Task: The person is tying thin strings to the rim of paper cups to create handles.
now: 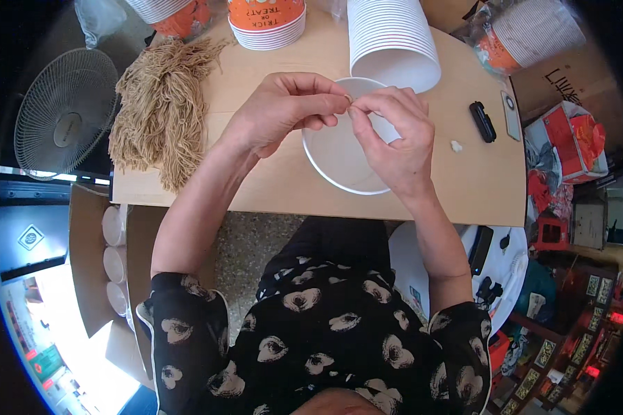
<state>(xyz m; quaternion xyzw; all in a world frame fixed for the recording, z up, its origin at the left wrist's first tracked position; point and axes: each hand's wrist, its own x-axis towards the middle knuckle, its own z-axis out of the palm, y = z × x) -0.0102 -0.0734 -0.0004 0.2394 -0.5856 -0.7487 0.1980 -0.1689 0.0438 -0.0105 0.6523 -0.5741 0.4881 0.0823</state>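
I see left hand (278, 111) and right hand (392, 135) pinching together over white paper bowl (336, 159) at table centre, fingertips meeting; pinched item too small to tell, maybe tan string. Judge: threading or tying step. Tan string bundle (160, 111) at 9 o'clock of bowl. Next needs fine fingertip control.

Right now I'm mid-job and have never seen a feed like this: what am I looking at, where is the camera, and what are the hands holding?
There is no machine here: a person works with bare hands. The one picture comes from a fisheye camera on their head, looking down, so edges bend. The left hand and right hand meet fingertip to fingertip above a white bowl on a wooden table. They pinch something too small to tell. To the left lies a bundle of tan string; behind stands a cup stack; to the right lies a small black device.
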